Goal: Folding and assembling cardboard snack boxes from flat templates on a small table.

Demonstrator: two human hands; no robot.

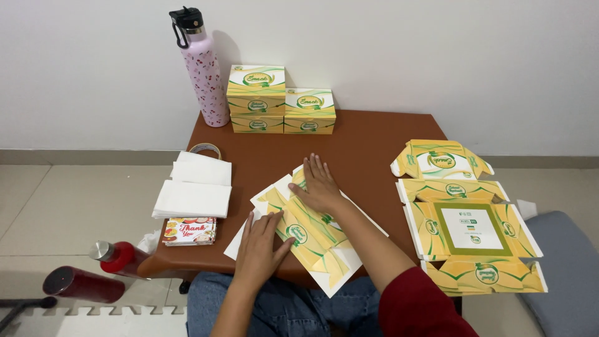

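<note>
A flat, unfolded yellow-and-green cardboard box blank (312,234) lies white side partly up on the brown table (368,143), slanting toward me. My left hand (261,244) presses flat on its near left part, fingers spread. My right hand (319,185) lies flat on its far end, palm down. Neither hand grips anything.
Three assembled yellow boxes (281,101) are stacked at the back beside a pink bottle (203,68). White napkins (194,190), a tape roll (206,150) and printed cards (189,231) sit left. Flat box blanks (465,215) are stacked on the right. Red bottle (106,268) on the floor.
</note>
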